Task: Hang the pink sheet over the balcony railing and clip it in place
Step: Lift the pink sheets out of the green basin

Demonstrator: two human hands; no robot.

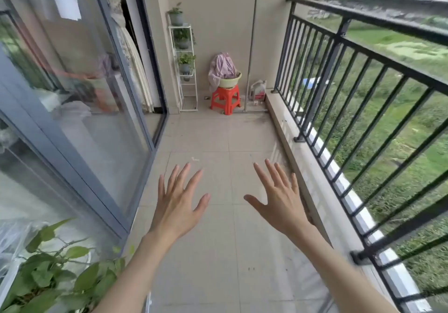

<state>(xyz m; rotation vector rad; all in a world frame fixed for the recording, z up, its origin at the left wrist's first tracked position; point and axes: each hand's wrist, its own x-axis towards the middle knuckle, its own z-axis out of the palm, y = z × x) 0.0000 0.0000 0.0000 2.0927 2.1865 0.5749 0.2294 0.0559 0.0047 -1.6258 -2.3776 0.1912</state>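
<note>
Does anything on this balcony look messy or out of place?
Only mildly: the pink sheet is bundled in a green basin on a red stool, spilling over the rim. Both hands, left and right, are empty.

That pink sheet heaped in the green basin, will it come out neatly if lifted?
Probably not. The pink sheet is crumpled and spills over the green basin, so it looks floppy and will likely unfurl. The basin sits on a small red stool and might tip if tugged.

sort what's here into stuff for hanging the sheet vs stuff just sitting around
For the job: pink sheet heaped in the green basin; balcony railing; left hand and right hand, both empty.
Just there: red stool; plant shelf; jug.
</note>
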